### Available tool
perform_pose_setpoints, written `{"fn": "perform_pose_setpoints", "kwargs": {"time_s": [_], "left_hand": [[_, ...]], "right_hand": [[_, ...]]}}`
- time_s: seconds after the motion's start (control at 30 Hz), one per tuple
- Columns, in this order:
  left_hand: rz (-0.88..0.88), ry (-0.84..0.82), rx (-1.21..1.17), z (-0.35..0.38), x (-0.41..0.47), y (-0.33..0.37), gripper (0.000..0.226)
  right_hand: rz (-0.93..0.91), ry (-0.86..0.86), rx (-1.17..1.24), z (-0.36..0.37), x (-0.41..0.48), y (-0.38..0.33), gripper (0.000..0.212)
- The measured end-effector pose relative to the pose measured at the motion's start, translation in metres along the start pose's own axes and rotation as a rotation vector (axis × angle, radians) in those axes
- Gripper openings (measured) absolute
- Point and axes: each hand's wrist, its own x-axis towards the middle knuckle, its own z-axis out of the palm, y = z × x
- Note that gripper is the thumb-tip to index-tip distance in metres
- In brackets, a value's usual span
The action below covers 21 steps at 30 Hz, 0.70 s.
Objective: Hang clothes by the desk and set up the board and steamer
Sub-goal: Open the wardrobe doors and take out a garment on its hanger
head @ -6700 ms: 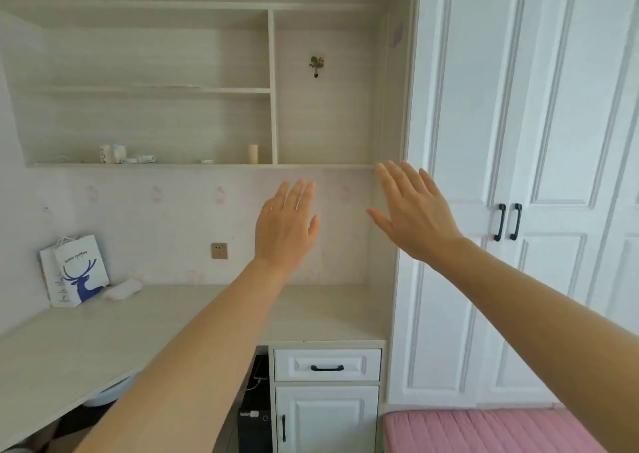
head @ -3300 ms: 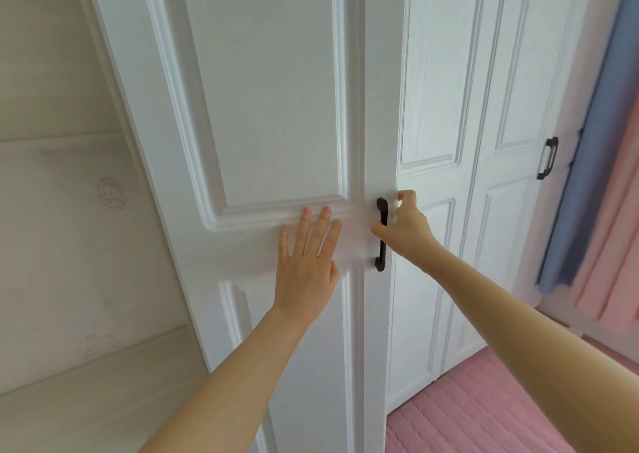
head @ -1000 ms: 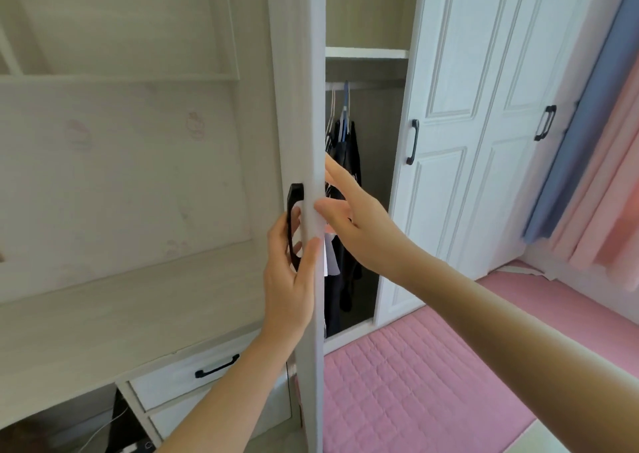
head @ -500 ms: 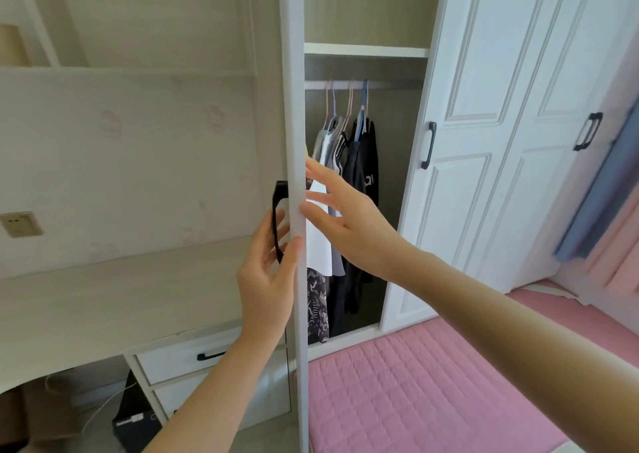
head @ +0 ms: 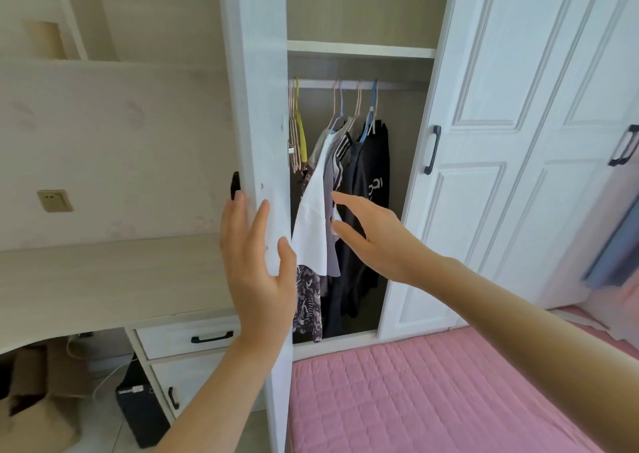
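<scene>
The white wardrobe door (head: pixel 257 106) stands swung open, edge toward me. My left hand (head: pixel 257 262) is spread flat in front of its lower part, fingers straight, just below the black handle (head: pixel 235 184). Inside, several garments hang on hangers from a rail (head: pixel 352 84): a white top (head: pixel 313 224), grey and striped pieces, and dark clothes (head: pixel 370 183). My right hand (head: pixel 371 234) reaches into the opening with relaxed fingers, right beside the white top and holding nothing. Bare yellow and pink hangers (head: pixel 297 134) hang at the rail's left end.
A pale wooden desk (head: pixel 103 279) runs to the left, with drawers (head: pixel 193 336) below and a wall socket (head: pixel 54 200) above. The neighbouring wardrobe doors (head: pixel 484 141) are closed. A pink quilted mattress (head: pixel 415 394) lies at the wardrobe's foot. A cardboard box (head: pixel 38 394) sits under the desk.
The door has swung further open, showing more of the hanging clothes. My left hand has let go of the door edge and spread flat; my right hand has moved inward to the clothes.
</scene>
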Motion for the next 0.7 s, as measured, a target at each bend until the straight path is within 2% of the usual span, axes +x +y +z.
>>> {"fn": "perform_pose_setpoints", "kwargs": {"time_s": [0.13,0.27,0.37,0.43,0.7], "left_hand": [[0.073,-0.075,0.218,0.020,-0.009,0.003,0.050],[0.109,-0.081,0.403,0.033,-0.013,0.001,0.058],[0.235,-0.156,0.523,0.045,-0.023,-0.002,0.066],[0.300,-0.230,0.518,0.061,-0.029,-0.003,0.066],[0.161,-0.408,0.537,0.168,0.015,-0.053,0.054]], "right_hand": [[0.054,-0.011,-0.001,-0.008,-0.003,0.029,0.053],[0.110,-0.015,0.019,-0.006,0.004,0.062,0.054],[0.138,-0.029,0.031,0.002,0.016,0.083,0.055],[0.148,-0.043,0.026,0.008,0.026,0.094,0.054],[0.151,-0.050,-0.033,0.013,0.083,0.131,0.052]]}}
